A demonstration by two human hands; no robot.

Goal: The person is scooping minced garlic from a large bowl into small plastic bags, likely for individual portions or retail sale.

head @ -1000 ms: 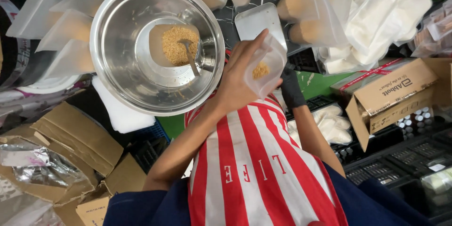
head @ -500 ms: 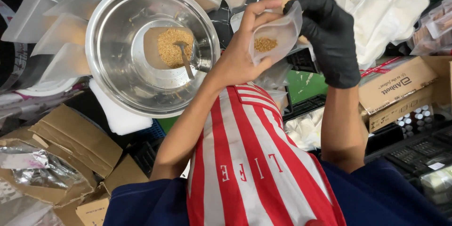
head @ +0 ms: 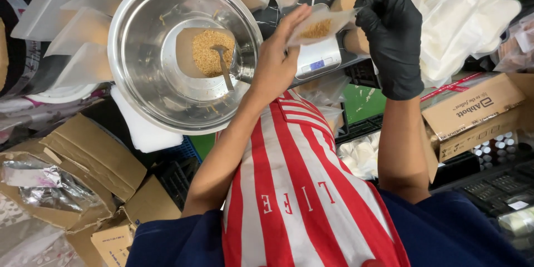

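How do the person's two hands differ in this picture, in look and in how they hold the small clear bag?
The left hand is bare; the right hand wears a black glove. The left hand lies flat with fingers stretched along the small clear bag, while the right hand curls and pinches the bag's end. The left hand is next to the steel bowl; the right hand is farther from it. Both hold the same bag of tan grains above the scale.

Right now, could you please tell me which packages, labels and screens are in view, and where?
Small clear pouch: grain inside, held in both hands.
Scale screen: small blue rectangle, below the pouch.
Cardboard box: brown, right, red tape.
Empty pouches: translucent, left of the steel bowl.
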